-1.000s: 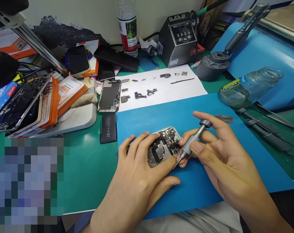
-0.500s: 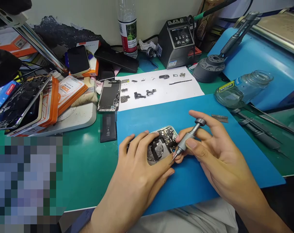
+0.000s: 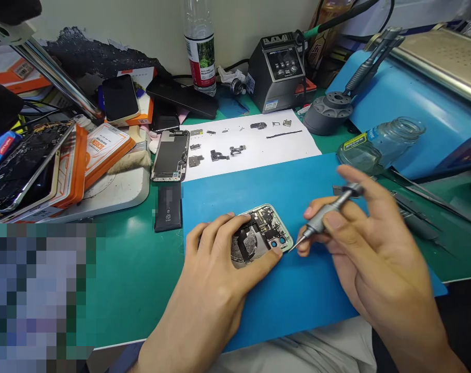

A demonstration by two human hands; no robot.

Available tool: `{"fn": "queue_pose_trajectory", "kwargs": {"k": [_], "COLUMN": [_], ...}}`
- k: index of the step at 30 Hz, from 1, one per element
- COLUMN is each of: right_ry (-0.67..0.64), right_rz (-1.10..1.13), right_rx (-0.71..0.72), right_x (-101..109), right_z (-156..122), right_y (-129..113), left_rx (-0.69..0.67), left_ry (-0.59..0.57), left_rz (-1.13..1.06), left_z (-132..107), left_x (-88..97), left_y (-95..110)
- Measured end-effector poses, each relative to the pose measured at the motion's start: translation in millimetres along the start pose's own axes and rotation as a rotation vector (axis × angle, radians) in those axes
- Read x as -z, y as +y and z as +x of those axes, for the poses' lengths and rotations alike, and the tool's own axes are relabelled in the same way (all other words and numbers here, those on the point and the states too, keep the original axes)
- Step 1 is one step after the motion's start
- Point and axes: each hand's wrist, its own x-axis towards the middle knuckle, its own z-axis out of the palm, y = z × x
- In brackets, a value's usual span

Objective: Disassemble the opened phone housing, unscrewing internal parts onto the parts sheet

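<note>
Opened phone housing (image 3: 266, 228): pale rim, circuitry upward, on the blue mat (image 3: 270, 305). Left hand (image 3: 219, 261): arched across the housing, gripping it with fingers over the far side and thumb along the near edge, beside two lens openings (image 3: 274, 243). Screwdriver (image 3: 321, 220): metal, knurled barrel, slanted, tip just beside the housing's right-hand corner; whether the two touch cannot be made out. Right hand (image 3: 369, 243): thumb and fingers closed about the barrel, index finger extended by its top. Handling note: best practice would be housing pinned flat, left thumb clear of the tip, driver upright before any turning, pressure light to spare the circuitry. Beyond: white sheet (image 3: 254, 150) with small loose parts (image 3: 219, 155); screen assembly (image 3: 170, 155) at its left; flat black battery (image 3: 168, 210), nearer.
</note>
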Motion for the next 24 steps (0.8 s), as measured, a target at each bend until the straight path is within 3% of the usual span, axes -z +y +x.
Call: {"fn": "queue_pose_trajectory", "kwargs": {"k": [4, 7, 13, 24], "right_ry": [0.141, 0.122, 0.003, -0.052], "right_rz": [-0.220, -0.278, -0.377, -0.463], "right_rx": [0.289, 0.383, 0.367, 0.407], "right_x": [-4, -9, -6, -4], "right_z": [0, 0, 0, 1], "right_y": [-4, -1, 3, 3], "left_rx": [-0.029, -0.060, -0.094, -0.054], "left_ry": [0.083, 0.191, 0.197, 0.205], "left_rz": [0.057, 0.150, 0.257, 0.282], "left_z": [-2, -4, -5, -3], "left_x": [-4.2, -7.3, -8.0, -10.3], "left_y": [6, 13, 17, 17]}}
